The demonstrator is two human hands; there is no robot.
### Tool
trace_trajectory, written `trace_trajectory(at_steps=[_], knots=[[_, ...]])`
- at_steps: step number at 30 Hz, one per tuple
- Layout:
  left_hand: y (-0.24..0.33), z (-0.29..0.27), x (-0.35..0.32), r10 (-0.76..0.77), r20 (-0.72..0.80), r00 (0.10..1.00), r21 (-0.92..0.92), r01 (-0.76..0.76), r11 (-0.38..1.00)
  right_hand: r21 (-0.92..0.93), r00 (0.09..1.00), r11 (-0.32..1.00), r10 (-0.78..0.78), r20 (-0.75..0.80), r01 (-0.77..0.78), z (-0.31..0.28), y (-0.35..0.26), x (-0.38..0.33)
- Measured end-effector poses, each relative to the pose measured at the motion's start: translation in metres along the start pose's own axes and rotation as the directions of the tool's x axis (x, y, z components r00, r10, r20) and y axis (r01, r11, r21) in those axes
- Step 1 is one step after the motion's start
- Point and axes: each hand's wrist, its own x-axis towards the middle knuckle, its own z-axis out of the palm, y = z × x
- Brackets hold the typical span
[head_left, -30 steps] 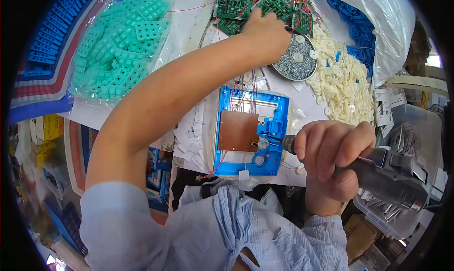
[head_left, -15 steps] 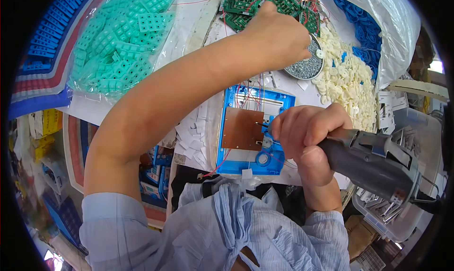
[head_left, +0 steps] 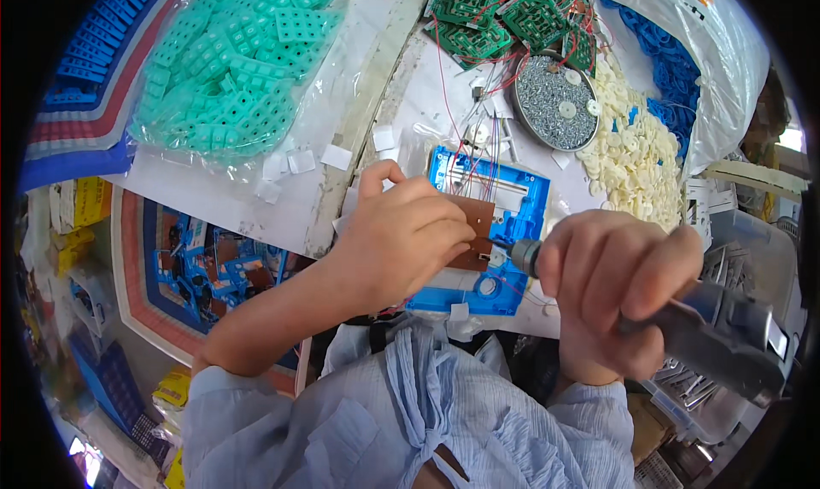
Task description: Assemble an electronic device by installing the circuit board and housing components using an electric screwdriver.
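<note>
A blue plastic housing (head_left: pixel 531 211) lies in front of me, with a brown circuit board (head_left: pixel 480 213) set inside it. Over the board's left part is my left hand (head_left: pixel 410 237), its fingertips drawn together near the board; whatever they pinch is hidden. My right hand (head_left: pixel 617 292) is wrapped round a dark grey electric screwdriver (head_left: pixel 713 335), held nearly level. Its collar (head_left: pixel 525 254) points left at the board, with the tip close to my left fingertips. Whether the tip touches a screw cannot be made out. Thin red and dark wires (head_left: pixel 471 169) run from the housing's upper side.
A round dish of small screws (head_left: pixel 547 105) stands beyond the housing, beside green circuit boards (head_left: pixel 465 6). Cream plastic pieces (head_left: pixel 636 160) are heaped at right, near blue parts in a white bag (head_left: pixel 730 70). Turquoise keypads (head_left: pixel 248 79) fill a clear bag at left.
My left hand has come back from the screw dish to the brown board. My right hand and the screwdriver have shifted right and slightly down. The view has shifted a little.
</note>
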Motion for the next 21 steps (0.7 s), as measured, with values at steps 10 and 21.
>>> trace_trajectory(at_steps=[10, 21], knots=[[0.000, -0.003, -0.007, -0.003, -0.071, 0.997, -0.033, 0.001, 0.999, -0.064, 0.998, 0.996, 0.064, -0.021, -0.065, 0.020, 0.001, 0.004], [0.010, -0.014, -0.023, -0.098, -0.104, 0.990, 0.207, 0.118, 0.971, -0.131, 0.965, 0.976, 0.141, -0.222, -0.172, 0.034, 0.022, 0.004]])
